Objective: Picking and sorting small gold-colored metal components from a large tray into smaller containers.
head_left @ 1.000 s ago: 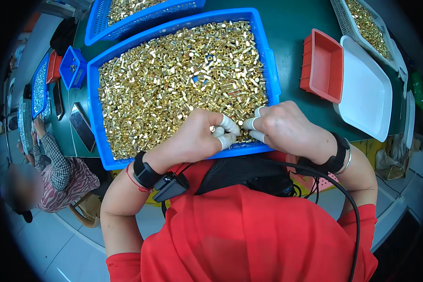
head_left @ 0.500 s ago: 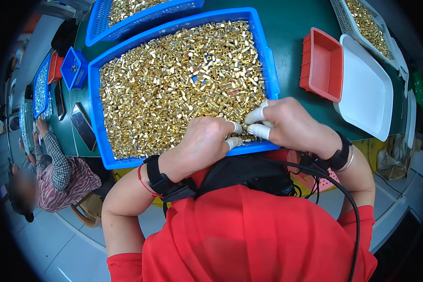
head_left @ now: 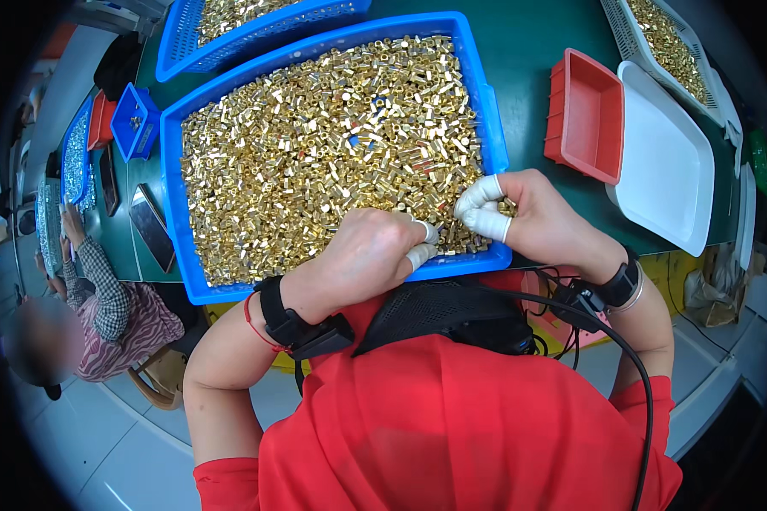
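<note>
Head view, currently: gold-coloured metal fittings (head_left: 307,162) heaped in a blue tray (head_left: 172,175). Left hand (head_left: 377,254) curled over its near edge, thumb and forefinger close together; can't tell if anything's pinched. Right hand (head_left: 539,223) closed at the near right corner, few fittings within its curl. Red bin (head_left: 557,119) farther right.

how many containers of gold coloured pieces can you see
3: the large blue tray in the middle, a blue basket beyond it, a pale basket at upper right; others may be hidden.
</note>
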The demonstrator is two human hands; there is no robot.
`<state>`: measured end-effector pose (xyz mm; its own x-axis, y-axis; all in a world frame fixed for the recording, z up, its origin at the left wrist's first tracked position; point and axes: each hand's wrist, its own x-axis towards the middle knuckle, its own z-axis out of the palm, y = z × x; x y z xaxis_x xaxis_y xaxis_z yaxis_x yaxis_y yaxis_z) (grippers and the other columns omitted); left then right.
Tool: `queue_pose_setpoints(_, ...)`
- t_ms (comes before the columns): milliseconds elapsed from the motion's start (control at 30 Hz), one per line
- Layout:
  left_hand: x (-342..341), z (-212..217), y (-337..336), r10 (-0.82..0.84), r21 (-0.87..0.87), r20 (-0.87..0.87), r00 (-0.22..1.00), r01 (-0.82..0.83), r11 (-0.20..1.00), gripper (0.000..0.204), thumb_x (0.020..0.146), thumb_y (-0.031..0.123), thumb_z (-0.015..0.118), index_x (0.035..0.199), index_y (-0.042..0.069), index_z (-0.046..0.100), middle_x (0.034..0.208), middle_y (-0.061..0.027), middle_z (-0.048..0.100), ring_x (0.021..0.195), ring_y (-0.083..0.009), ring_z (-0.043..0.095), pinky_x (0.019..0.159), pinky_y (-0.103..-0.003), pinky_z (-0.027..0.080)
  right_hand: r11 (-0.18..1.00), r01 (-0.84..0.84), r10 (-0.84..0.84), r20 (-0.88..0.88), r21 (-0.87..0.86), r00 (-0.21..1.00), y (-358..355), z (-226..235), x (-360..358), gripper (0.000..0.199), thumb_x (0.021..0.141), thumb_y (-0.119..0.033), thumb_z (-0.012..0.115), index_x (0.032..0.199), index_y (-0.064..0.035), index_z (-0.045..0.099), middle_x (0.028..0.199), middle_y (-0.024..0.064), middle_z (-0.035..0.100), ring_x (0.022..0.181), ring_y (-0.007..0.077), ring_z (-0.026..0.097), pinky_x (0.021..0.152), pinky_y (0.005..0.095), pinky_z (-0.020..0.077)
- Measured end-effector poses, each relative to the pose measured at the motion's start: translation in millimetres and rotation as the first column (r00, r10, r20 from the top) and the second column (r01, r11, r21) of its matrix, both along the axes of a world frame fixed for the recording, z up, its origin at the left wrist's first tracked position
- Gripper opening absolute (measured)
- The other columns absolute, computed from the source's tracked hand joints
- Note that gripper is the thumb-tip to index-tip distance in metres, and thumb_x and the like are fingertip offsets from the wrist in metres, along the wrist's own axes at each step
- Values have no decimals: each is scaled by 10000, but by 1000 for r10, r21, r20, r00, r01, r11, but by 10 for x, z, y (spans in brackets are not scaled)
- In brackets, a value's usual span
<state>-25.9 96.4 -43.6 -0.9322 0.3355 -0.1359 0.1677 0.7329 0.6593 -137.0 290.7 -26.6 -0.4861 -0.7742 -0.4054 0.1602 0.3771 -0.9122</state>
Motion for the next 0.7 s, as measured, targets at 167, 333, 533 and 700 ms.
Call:
queue_pose_setpoints(167,10,-26,-19,-9,-10,-22,1000,8,1000,90,743,132,689,803,67,677,682,-141,610,624,-320,606,558,-413,479,960,-259,259,-702,109,664,-38,-18,133,76,779,-92,643,773,-17,631,700,94,607,564,251,583,531,382,455)
queue_pose_setpoints(333,10,-29,-23,-4,-29,9,1000,4,1000,82,725,121,690,773,61,660,672,-144,598,612,-327,594,550,-424,471,877,-335,472,-745,343,472,-67,4,178,37,716,-61,624,730,-26,620,695,144,594,629,326,603,566,424,476)
queue_pose_setpoints(533,-12,30,0,12,-24,27,1000,-11,1000,38,677,66,612,704,40,608,661,-161,608,650,-354,613,578,-457,485,842,-360,531,-734,401,424,-117,15,172,57,657,-52,619,704,-24,605,672,134,588,627,324,607,568,428,480)
queue_pose_setpoints(700,-32,-2,-7,-31,-60,-35,999,29,998,120,725,157,699,762,51,655,657,-151,588,610,-334,589,543,-427,463,846,-345,530,-720,407,448,-163,34,178,57,649,-46,617,696,-21,597,686,142,600,637,334,610,574,435,480)
